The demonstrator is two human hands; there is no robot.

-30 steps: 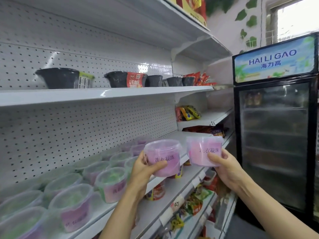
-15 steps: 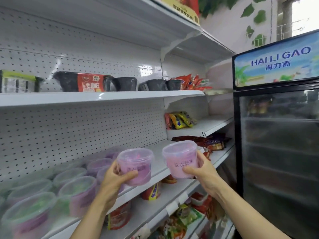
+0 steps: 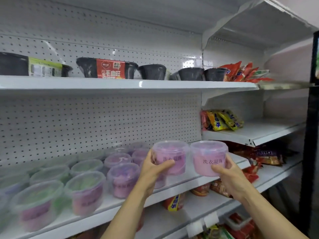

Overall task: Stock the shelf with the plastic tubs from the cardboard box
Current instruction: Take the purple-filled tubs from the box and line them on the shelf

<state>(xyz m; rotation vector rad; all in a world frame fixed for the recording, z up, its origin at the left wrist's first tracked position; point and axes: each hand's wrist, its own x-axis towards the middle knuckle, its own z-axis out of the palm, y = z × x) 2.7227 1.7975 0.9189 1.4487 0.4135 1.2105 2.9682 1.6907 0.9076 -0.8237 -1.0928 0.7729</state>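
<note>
White pegboard backs the shelf [image 3: 179, 184], where tubs [image 3: 86, 190] stand in rows. Above its front edge, the left hand [image 3: 151, 171] grips one pink tub [image 3: 170, 156] and the right hand [image 3: 232, 178] grips another pink tub [image 3: 208, 157] just beside it.

pink tubs [image 3: 208, 157], white dotted shelf back [image 3: 103, 121], black bowls [image 3: 190, 74] with a red label [image 3: 110, 69].

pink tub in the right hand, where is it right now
In the head view the right-hand pink tub sits right of centre, held by the right hand above the shelf edge, beside the left hand's tub.
</note>
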